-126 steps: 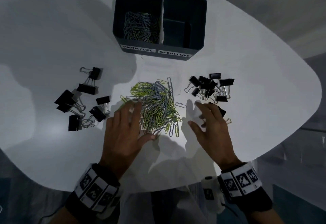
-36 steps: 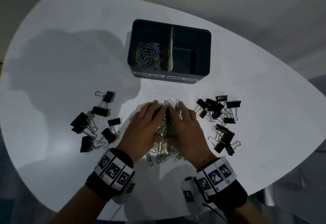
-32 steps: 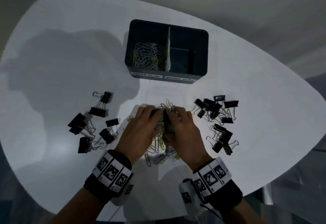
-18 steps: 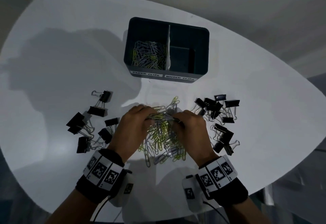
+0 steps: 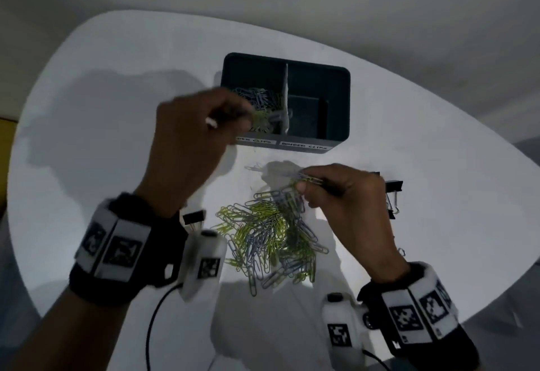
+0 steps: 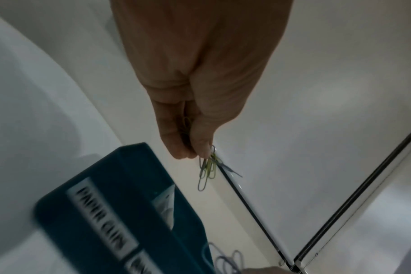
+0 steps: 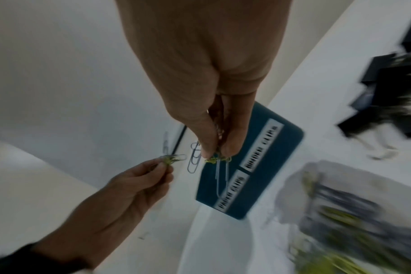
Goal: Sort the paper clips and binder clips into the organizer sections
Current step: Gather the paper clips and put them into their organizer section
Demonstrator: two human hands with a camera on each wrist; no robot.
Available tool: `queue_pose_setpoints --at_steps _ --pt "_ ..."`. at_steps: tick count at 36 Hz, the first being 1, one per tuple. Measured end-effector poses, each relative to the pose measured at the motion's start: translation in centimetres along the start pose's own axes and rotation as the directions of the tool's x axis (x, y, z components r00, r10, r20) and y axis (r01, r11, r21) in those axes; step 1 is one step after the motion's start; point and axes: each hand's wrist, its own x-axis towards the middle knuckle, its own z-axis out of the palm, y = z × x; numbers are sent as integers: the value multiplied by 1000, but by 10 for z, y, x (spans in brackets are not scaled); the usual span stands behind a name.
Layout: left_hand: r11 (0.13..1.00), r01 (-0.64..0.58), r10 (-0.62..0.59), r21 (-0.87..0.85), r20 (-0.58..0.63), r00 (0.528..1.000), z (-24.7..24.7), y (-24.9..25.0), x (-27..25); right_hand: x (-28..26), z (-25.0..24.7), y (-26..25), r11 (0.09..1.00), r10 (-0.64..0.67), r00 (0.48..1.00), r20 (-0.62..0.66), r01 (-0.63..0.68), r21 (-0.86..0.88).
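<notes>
My left hand (image 5: 193,142) is raised at the front left corner of the dark organizer (image 5: 336,133) and pinches a small bunch of yellow and grey paper clips (image 6: 208,169). My right hand (image 5: 342,195) hovers above the loose pile of paper clips (image 5: 271,239) on the white table and pinches another bunch of paper clips (image 7: 217,163), some dangling. The organizer's left section, labelled paper clips, holds paper clips (image 5: 260,98); no clips show in the right section, labelled binder clips.
Black binder clips (image 5: 393,192) lie right of my right hand, partly hidden by it. One binder clip (image 5: 193,217) shows beside my left wrist. The white table's edge (image 5: 43,309) curves close in front; a cable (image 5: 155,332) hangs from the left wrist.
Both hands have lifted off the pile, each with a pinch of paper clips. The left hand has risen forward to the organizer; the right hand has risen only a little.
</notes>
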Motion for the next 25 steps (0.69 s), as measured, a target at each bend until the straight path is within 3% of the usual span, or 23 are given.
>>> queue_pose_setpoints --at_steps 4,9,14,17,21,25 --pt "997 -60 64 57 -65 996 1 -5 41 22 -2 -24 999 -52 998 -40 52 -5" --pt "998 29 -31 61 33 999 9 -26 53 65 7 -43 991 -125 989 -81 121 -52" --pt "992 19 -9 128 -77 997 2 -35 18 107 27 -50 971 -198 971 -133 176 -160" --pt "989 57 -46 135 -81 996 0 -37 -10 117 37 -45 956 -204 971 -123 171 -237" --pt "980 140 -141 140 -3 990 5 -45 -52 98 33 -38 951 -202 974 -101 170 -260" --pt "968 174 -203 183 157 966 11 -48 -101 49 17 -19 953 -155 987 -51 136 -272"
